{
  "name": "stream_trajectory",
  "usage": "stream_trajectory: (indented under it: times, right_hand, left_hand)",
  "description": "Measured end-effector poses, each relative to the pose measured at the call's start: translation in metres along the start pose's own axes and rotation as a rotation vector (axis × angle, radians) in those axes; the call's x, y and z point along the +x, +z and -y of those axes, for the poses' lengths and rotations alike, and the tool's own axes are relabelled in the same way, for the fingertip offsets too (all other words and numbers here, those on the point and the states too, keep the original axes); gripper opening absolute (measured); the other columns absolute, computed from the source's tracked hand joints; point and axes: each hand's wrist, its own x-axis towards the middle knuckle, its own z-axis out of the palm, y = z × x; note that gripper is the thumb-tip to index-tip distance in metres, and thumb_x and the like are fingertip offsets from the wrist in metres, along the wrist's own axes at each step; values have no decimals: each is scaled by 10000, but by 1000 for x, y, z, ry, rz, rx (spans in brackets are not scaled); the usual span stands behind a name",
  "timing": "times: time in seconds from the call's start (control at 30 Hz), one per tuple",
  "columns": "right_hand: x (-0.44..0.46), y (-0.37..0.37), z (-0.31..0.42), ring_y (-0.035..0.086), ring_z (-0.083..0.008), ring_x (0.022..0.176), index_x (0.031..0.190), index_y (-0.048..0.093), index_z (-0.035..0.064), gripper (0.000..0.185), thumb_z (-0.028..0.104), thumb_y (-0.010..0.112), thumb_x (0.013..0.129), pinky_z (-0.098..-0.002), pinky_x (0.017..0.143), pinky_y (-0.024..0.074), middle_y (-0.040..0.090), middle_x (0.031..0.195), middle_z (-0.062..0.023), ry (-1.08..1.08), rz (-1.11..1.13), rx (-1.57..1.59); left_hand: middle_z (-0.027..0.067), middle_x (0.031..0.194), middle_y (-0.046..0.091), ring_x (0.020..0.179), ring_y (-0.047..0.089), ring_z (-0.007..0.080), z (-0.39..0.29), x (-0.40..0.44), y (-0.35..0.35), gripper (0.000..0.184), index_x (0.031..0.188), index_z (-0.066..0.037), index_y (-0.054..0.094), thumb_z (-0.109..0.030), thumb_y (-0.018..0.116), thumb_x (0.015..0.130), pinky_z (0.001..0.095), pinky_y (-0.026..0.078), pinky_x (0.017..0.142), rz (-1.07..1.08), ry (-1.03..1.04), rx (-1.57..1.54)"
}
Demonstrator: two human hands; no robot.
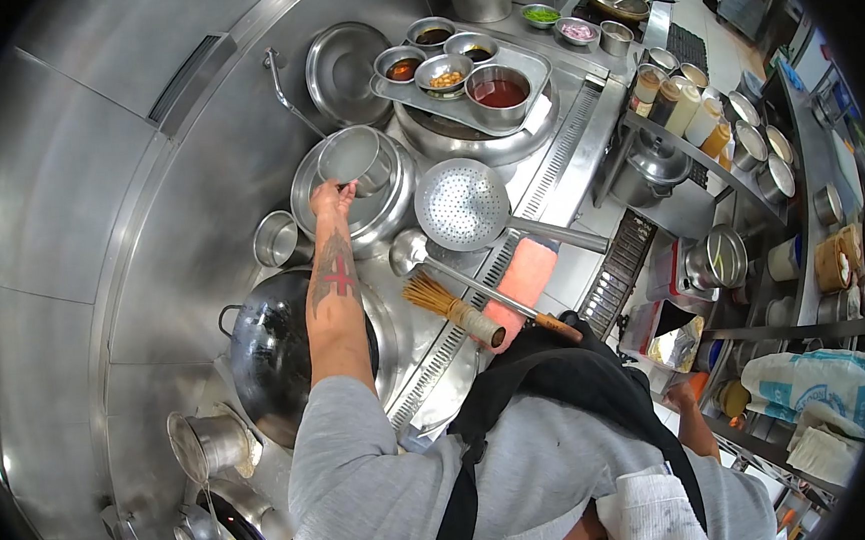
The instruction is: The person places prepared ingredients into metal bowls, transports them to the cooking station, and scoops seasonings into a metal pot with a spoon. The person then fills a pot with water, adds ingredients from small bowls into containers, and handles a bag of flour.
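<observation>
My left hand (332,196) is closed on the near rim of a steel pot (353,159) with cloudy liquid in it. That pot sits over a larger round steel vessel (385,211) on the range. Beside my left forearm stands a small steel pot (278,240), and below the arm lies a dark wok (270,352). To the right are a perforated skimmer (462,205), a ladle (410,252) and a bamboo brush (432,298). My right hand (680,393) hangs low beside my apron near something orange; its fingers are not clear.
A tray (408,95) carries bowls of sauces and a pot of red liquid (498,93). A folded pink cloth (520,289) lies at the range's front edge. A steel lid (347,73) leans against the wall. Sauce bottles (684,109) and containers fill the shelf at right.
</observation>
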Motion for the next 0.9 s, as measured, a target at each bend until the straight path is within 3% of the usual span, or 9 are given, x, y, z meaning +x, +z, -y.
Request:
stream_trajectory:
  times: [0.07,0.17,0.3,0.4,0.47,0.7,0.77,0.9]
  right_hand:
    - [11,15,-9,640,-206,1041,938,758,202,252,360,660,768,-317,895,497,700,1084,-19,-71,-122,-37]
    - [9,8,-10,625,-213,1072,933,753,179,267,372,673,766,-322,920,486,686,1127,-21,-20,-66,148]
    - [19,17,-14,635,-220,1049,920,754,160,257,353,678,768,-321,916,488,697,1097,-19,-9,-95,72]
    - [28,30,-19,638,-271,1065,984,736,159,370,441,668,755,-400,889,513,687,1103,-74,-114,-112,-13]
    - [14,14,-16,660,-245,985,960,746,165,253,331,663,788,-341,844,519,710,1050,-27,11,-97,234]
    - [12,-1,1,669,-258,963,945,736,211,260,388,683,762,-382,788,537,714,1013,-30,-35,-126,12]
    - [6,-13,6,652,-310,1021,950,724,143,288,345,632,767,-421,852,531,694,1053,-113,76,-67,198]
    - [7,-17,12,659,-297,1006,949,723,156,264,324,619,774,-401,856,531,694,1053,-113,15,-52,159]
  left_hand:
    - [280,858,579,659,656,436,1,1,0,195,969,38,429,79,546,818,429,590,536,7,-8,-7]
    - [281,865,576,660,655,440,-1,0,1,205,979,37,414,79,541,824,426,587,530,-1,-27,-11]
    - [289,857,574,662,653,440,-5,4,-2,222,995,36,395,73,541,832,420,584,527,31,-23,-3]
    - [299,850,577,656,653,441,-9,1,-2,228,996,36,393,71,546,831,418,584,526,44,-21,-4]
    - [303,846,580,649,652,441,-12,-1,-1,229,996,37,395,71,548,830,418,583,523,42,-8,-9]
    - [291,876,575,663,656,422,-26,-5,1,230,1009,52,394,72,546,838,409,593,535,15,22,22]
    - [288,880,573,674,658,416,-31,-11,6,227,1006,55,395,74,547,839,405,595,539,2,27,27]
    - [291,896,574,694,661,399,-38,-18,12,218,1023,84,412,69,540,847,387,594,543,-46,29,44]
